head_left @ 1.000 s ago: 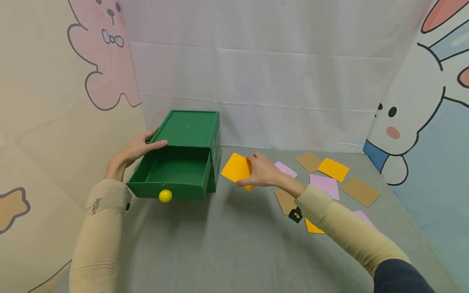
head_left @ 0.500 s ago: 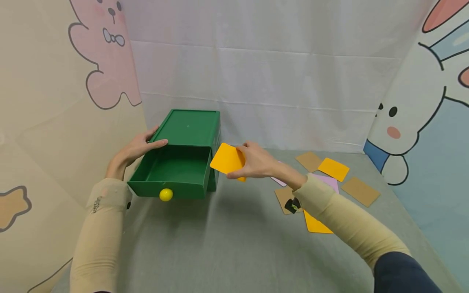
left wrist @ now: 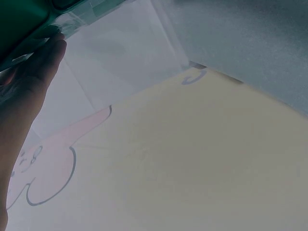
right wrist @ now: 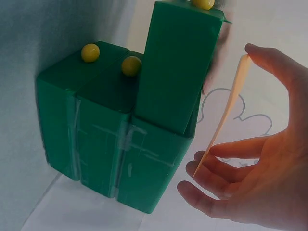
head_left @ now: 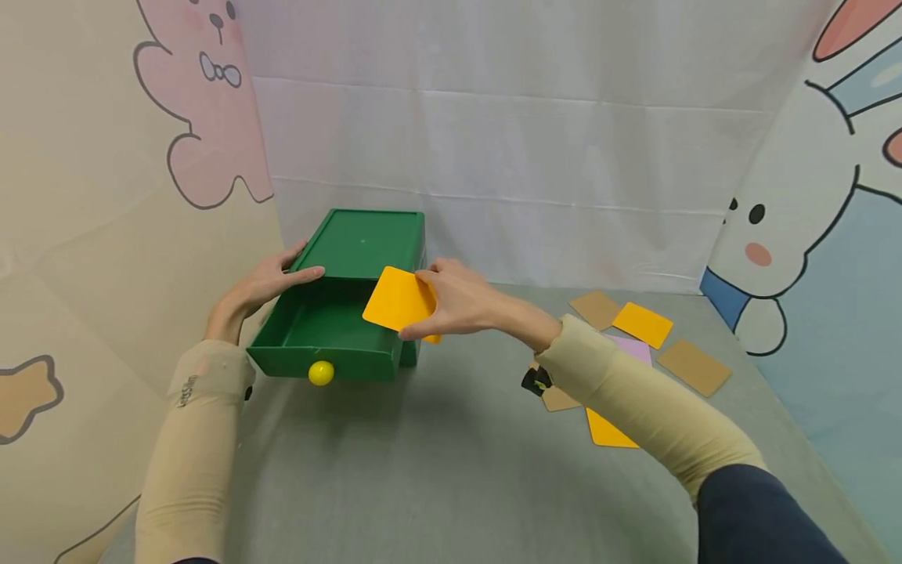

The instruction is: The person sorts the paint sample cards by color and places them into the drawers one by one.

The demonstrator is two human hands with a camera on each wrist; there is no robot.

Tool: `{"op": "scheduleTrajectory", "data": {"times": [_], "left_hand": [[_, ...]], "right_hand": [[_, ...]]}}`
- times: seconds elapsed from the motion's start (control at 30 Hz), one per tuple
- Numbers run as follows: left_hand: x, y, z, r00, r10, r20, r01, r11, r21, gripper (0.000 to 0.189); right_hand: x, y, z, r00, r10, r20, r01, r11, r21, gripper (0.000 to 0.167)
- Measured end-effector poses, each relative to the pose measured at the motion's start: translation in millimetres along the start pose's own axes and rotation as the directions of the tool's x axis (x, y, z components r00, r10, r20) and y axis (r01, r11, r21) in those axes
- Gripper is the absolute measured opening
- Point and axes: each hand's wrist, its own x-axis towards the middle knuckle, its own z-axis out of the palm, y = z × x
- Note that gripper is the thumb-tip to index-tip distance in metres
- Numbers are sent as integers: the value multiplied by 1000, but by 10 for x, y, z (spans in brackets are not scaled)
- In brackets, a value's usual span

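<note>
A green drawer unit (head_left: 362,239) stands on the grey table, its top drawer (head_left: 331,360) pulled out by the yellow knob side. The inside of that drawer looks bare where visible. My left hand (head_left: 262,286) rests on the unit's left edge, thumb on top and fingers along the side; in the left wrist view its fingers (left wrist: 48,60) lie fairly straight. Over the drawer's right side my right hand (head_left: 461,296) pinches an orange-yellow card (head_left: 396,299) between thumb and fingers. The right wrist view shows the card (right wrist: 230,106) edge-on, beside the unit.
Two lower drawers with yellow knobs (right wrist: 90,53) are closed. Several cards lie on the right of the table: brown (head_left: 694,368), orange-yellow (head_left: 643,324) and a pink one (head_left: 634,348) partly hidden by my right arm. A white cloth wall (head_left: 521,157) stands behind.
My right hand has carried the orange-yellow card left and slightly up, from beside the unit to over the open drawer. The left hand has stayed on the unit.
</note>
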Motion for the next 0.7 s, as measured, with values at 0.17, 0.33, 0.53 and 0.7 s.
{"op": "scheduleTrajectory", "data": {"times": [0.17,0.33,0.53,0.7], "left_hand": [[10,-4,1,1000,-2,-2,2,1000,-1,91],[6,-7,5,1000,-7,-1,7,1000,-4,91],[-6,27,7,1000,-27,3,27,1000,-2,93],[-63,109,5,1000,-29,8,29,1000,-6,92]], "right_hand": [[108,-147,11,999,-29,16,30,999,-42,81],[214,-260,53,998,-45,36,48,996,-74,80],[311,-356,90,997,-40,60,45,995,-89,80],[371,-395,109,996,-23,86,31,995,-95,81]]}}
